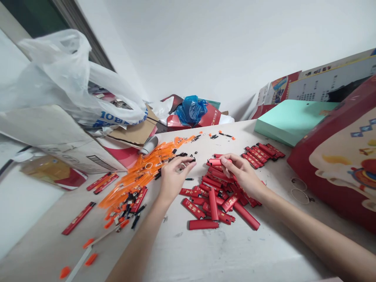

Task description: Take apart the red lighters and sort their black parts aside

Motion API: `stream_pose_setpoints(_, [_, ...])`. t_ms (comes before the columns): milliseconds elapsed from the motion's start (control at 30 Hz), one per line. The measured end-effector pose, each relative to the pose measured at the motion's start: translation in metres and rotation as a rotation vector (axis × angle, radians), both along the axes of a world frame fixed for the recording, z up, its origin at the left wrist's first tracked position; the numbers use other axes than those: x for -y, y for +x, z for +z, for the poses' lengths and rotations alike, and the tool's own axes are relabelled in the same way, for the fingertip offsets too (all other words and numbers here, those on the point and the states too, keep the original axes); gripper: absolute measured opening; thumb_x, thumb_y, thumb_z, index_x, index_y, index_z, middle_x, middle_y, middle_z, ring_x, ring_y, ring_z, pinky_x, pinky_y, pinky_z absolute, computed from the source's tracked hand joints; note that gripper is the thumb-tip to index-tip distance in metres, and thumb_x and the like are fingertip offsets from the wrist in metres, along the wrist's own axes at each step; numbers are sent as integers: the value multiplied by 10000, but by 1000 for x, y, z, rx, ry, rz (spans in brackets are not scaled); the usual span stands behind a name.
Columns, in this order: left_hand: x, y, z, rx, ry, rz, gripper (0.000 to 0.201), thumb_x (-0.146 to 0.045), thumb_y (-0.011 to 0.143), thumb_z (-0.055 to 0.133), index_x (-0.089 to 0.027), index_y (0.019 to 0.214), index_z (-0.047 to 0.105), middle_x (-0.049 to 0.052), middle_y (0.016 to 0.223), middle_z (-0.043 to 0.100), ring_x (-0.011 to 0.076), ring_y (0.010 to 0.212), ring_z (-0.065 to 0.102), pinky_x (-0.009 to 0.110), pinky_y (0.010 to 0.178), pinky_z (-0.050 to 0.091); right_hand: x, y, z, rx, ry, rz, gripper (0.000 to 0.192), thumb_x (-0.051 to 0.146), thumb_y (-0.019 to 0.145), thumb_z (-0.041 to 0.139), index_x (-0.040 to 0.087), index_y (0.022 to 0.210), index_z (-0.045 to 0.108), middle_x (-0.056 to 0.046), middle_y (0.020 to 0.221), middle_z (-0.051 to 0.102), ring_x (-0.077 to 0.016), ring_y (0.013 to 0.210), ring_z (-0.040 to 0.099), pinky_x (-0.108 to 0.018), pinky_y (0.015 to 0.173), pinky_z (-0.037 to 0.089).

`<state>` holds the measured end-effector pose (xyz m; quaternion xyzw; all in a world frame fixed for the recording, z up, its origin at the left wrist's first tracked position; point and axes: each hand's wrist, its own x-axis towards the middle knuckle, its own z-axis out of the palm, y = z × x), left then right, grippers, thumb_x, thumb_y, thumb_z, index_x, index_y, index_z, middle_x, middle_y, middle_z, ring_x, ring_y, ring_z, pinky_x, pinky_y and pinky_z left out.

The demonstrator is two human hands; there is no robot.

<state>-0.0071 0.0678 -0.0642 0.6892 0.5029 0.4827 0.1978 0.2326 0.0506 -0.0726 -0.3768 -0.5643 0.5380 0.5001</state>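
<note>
My right hand (239,170) grips a red lighter casing (216,161), its end pointing left, above a loose pile of red casings (213,203) with gold print. Across from it, my left hand (176,176) pinches a small black part (193,159) between thumb and forefinger. The two hands are apart. Beside my left hand spreads a heap of orange plastic pieces (138,172). Small black, metal and orange parts (126,207) lie mixed at the heap's near end. A row of red lighters (261,154) lies side by side beyond my right hand.
A cardboard box (64,141) and a white plastic bag (61,66) stand at the left. On the right are a mint-green box (290,117) and a large red printed box (337,156). A blue bag (192,111) sits at the back. Single red lighters (78,218) lie front left.
</note>
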Motion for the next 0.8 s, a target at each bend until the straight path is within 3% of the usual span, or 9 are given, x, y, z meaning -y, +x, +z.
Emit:
stream_pose_setpoints(100, [16,18,2,230,-88,-138,193,-344,832,771,-208,966,795,59,1002,730,164,768,692,245,578,588,2,-2,3,-35,-33,20,293,507,966,615,228,1030,682,25,691,484,-137,628,399,-280,573,307])
stream_pose_setpoints(167, [23,27,2,309,-98,-171,184,-310,824,782,-211,977,803,60,1032,732,166,794,712,262,637,629,4,-4,6,-47,-38,20,292,494,962,625,229,1060,699,20,689,501,-137,624,408,-282,573,315])
stream_pose_setpoints(267, [29,35,1,347,-85,-135,178,-273,802,807,-200,964,794,52,977,760,188,850,750,305,785,655,6,-5,8,-61,-45,3,298,493,958,627,228,1053,722,20,668,497,-134,606,400,-284,566,317])
stream_pose_setpoints(400, [31,35,1,297,-3,-46,159,-245,769,837,-192,902,770,30,878,775,185,809,766,281,790,655,6,-4,7,-55,-83,5,314,501,910,691,231,1059,753,8,694,538,-136,610,411,-287,566,334])
stream_pose_setpoints(567, [33,33,2,257,109,-43,154,-211,813,800,-217,967,791,33,979,782,180,854,774,305,855,662,6,-5,7,-96,-126,91,363,455,837,789,239,1125,744,-1,784,593,-130,636,434,-289,589,353])
stream_pose_setpoints(667, [34,31,1,241,123,-54,167,-208,833,783,-231,997,802,38,1032,779,188,899,774,321,877,664,6,-6,8,-57,-80,73,302,500,901,707,210,978,736,32,659,505,-119,580,389,-285,559,321])
stream_pose_setpoints(800, [34,31,2,259,77,-55,175,-215,844,772,-232,1016,804,40,1024,786,192,881,780,313,855,670,7,-6,8,27,-17,-7,428,571,936,628,193,736,621,44,606,442,-107,545,357,-281,533,288])
